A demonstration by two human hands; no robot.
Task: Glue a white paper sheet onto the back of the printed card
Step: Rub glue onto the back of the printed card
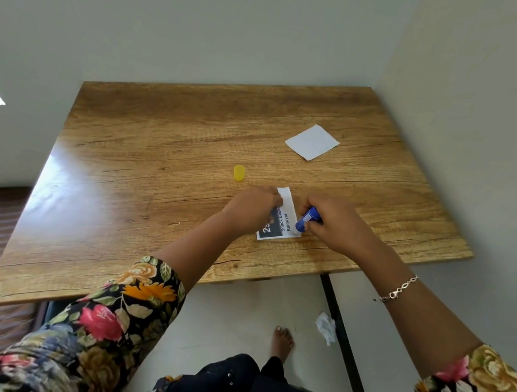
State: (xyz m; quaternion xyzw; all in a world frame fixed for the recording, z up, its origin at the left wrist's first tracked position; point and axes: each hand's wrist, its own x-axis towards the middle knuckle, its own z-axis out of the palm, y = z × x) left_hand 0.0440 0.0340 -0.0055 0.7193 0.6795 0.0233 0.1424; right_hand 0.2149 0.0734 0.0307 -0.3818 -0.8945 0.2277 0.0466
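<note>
The printed card (283,223) lies on the wooden table (158,158) near its front edge, printed side up, with dark text and a black block showing. My left hand (254,206) presses flat on the card's left part and hides some of it. My right hand (333,222) grips a blue glue stick (306,221), whose tip touches the card's right edge. A white paper sheet (312,142) rests apart, farther back on the right. The yellow cap (239,173) stands alone behind my left hand.
Walls close in behind and to the right of the table. Below the front edge are a black table leg (341,334), a crumpled white paper (326,327) on the floor and a bare foot (282,340).
</note>
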